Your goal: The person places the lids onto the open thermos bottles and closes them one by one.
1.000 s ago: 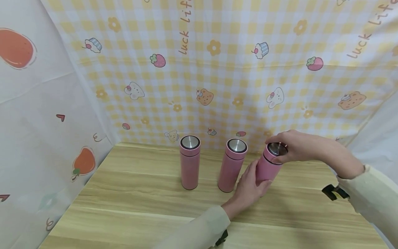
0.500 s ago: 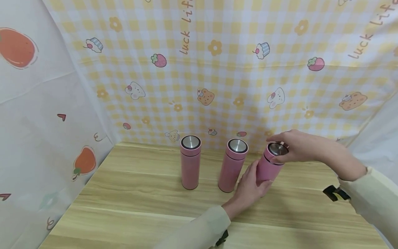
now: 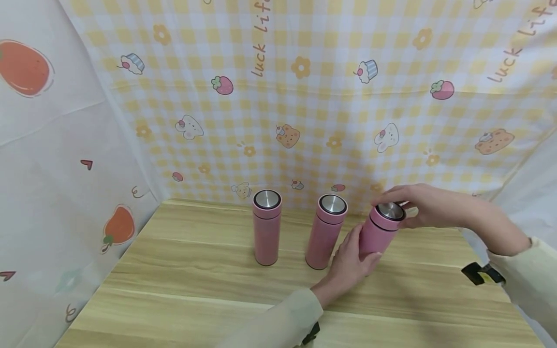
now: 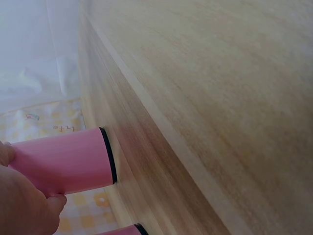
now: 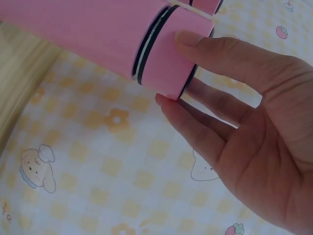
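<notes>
A pink thermos flask point(image 3: 376, 240) stands at the right of three, its base on the table in the left wrist view. My left hand point(image 3: 349, 261) grips its body low down, fingers wrapped round the side. At the top, my right hand point(image 3: 435, 205) holds the pink lid point(image 5: 172, 51) between thumb and fingertips. The lid has a shiny steel top. A thin silvery line shows between dark rings where lid and body meet in the right wrist view. A second pink flask point(image 3: 324, 232) stands just left of my left hand, and a third flask point(image 3: 266, 227) farther left, both lidded.
The wood-grain table point(image 3: 187, 275) runs under everything. A yellow checked cloth point(image 3: 300, 106) hangs close behind the flasks. White printed cloth point(image 3: 69, 193) closes off the left side, and another white sheet is at the right.
My right hand has shifted slightly right and turned about the lid, its thumb moving from the lid's front round to its right side. The left hand and the flasks stay in place.
</notes>
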A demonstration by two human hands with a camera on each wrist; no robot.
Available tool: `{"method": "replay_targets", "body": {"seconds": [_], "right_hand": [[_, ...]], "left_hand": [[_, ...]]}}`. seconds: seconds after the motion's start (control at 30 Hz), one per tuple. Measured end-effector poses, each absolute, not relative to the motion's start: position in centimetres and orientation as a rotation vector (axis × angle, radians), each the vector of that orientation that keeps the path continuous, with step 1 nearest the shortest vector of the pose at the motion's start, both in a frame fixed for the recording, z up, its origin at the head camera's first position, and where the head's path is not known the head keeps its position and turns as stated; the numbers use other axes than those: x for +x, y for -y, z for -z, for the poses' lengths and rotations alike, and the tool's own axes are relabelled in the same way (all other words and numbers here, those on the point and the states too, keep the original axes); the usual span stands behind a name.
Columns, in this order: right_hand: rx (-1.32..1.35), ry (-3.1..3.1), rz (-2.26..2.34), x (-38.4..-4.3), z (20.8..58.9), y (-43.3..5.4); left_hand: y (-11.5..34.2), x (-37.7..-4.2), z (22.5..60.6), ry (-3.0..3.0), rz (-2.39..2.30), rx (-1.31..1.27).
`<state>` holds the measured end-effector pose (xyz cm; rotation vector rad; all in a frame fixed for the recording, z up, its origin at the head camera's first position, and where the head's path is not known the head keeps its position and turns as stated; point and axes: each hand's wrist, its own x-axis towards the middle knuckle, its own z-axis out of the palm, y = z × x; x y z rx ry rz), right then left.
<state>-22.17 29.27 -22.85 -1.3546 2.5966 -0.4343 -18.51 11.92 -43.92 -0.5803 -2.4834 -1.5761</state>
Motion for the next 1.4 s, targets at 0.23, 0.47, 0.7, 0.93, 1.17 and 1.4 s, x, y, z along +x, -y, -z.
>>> {"method": "replay_targets", "body": {"seconds": [0.23, 0.47, 0.7, 0.93, 1.17, 1.4], "right_hand": [[-1.27, -2.627, 0.453, -22.18, 23.02, -29.17], [-1.214, -2.656, 0.43, -22.01, 22.91, -28.82], [-1.212, -2.696, 0.4, -22.04, 23.2, -28.6], [-1.213, -2.743, 0.348, -22.21, 23.36, -28.56], [-1.165, -2.781, 0.319, -21.87, 23.13, -28.8], [-1.209, -2.695, 0.399, -21.8, 22.94, -29.12]], "left_hand": [[-11.99, -18.5, 43.97, 2.486, 1.581, -0.571], [-12.02, -18.44, 43.98, 2.49, 1.569, -0.571], [-12.01, -18.32, 43.99, 2.482, 1.576, -0.574], [-11.93, -18.32, 43.87, 2.475, 1.596, -0.57], [-11.89, -18.42, 43.89, 2.473, 1.594, -0.584], [-11.92, -18.51, 43.97, 2.471, 1.593, -0.585]]}}
